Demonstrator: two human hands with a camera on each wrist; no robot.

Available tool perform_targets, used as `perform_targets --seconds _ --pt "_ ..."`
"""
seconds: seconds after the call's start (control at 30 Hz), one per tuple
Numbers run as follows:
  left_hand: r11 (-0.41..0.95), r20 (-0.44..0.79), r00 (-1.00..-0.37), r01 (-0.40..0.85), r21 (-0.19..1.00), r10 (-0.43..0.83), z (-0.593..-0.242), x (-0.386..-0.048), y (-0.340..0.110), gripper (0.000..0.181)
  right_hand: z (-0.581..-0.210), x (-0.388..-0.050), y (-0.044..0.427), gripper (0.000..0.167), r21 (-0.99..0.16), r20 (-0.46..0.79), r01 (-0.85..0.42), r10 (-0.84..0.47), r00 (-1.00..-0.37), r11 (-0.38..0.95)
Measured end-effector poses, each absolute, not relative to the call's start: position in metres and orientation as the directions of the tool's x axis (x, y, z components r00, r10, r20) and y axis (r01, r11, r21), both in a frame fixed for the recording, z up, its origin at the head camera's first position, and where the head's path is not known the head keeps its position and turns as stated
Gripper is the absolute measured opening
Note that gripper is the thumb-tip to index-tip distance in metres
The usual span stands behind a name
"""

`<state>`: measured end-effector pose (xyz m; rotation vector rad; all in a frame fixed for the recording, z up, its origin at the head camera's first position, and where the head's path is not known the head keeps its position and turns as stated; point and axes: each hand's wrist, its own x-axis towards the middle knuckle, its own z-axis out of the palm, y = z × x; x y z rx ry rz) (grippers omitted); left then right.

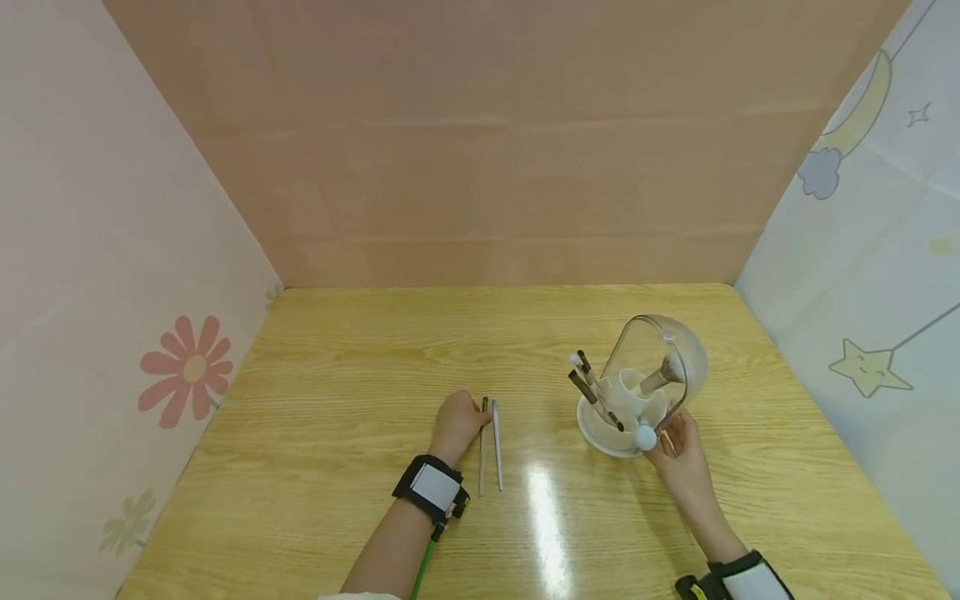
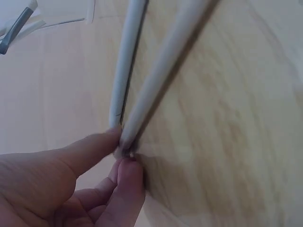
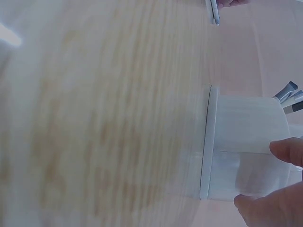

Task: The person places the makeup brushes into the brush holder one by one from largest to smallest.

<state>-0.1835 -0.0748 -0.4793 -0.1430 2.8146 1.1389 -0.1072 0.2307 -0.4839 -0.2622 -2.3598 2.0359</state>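
Note:
Two slim sticks lie side by side on the table. At its far, dark-tipped end, my left hand (image 1: 457,425) pinches the beige one, a thin makeup brush (image 1: 482,462), between thumb and finger. Just right of it is a silver-white stick (image 1: 498,450), its kind unclear. Farther right stands a white makeup brush holder (image 1: 609,437) with a clear domed cover (image 1: 693,358), swung up and tilted. My right hand (image 1: 684,458) grips the holder's near right side, beside a white ball knob (image 1: 645,437); the right wrist view shows fingertips against the holder's wall (image 3: 251,127).
Several dark-tipped brushes (image 1: 588,392) lean out of the holder's left side. A fluffy brush (image 1: 663,375) stands under the cover. The wooden table (image 1: 360,350) meets a tan back panel (image 1: 495,183) and printed side panels (image 1: 862,275).

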Motion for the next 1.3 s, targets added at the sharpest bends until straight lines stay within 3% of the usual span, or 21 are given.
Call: perform_targets --seconds 0.2,0.53,0.73,0.97,1.17,1.3 --pt "0.742 -0.121 -0.992 -0.116 0.660 -0.048 -0.477 -0.182 -0.071 0.042 -0.484 -0.108 0.231 0.083 -0.982 -0.105 0.124 0.135 -0.985 0.140" --pt "0.791 -0.110 -0.992 -0.112 0.602 -0.056 -0.475 -0.183 -0.068 0.031 -0.484 -0.107 0.232 0.083 -0.982 -0.107 0.125 0.126 -0.986 0.142" --pt "0.764 -0.090 -0.994 -0.103 0.637 -0.060 -0.476 -0.183 -0.070 0.037 -0.484 -0.107 0.232 0.083 -0.982 -0.107 0.125 0.126 -0.986 0.141" --pt "0.723 -0.083 -0.993 -0.117 0.681 -0.083 -0.474 -0.188 -0.074 0.029 -0.486 -0.108 0.232 0.083 -0.983 -0.098 0.115 0.119 -0.988 0.143" --pt "0.674 -0.047 -0.995 -0.091 0.733 -0.084 -0.450 -0.194 -0.072 0.011 -0.487 -0.108 0.234 0.085 -0.984 -0.099 0.114 0.113 -0.989 0.134" --pt "0.606 0.016 -0.997 -0.033 0.795 -0.075 -0.429 -0.195 -0.063 0.013 -0.487 -0.108 0.233 0.084 -0.984 -0.099 0.115 0.118 -0.988 0.137"
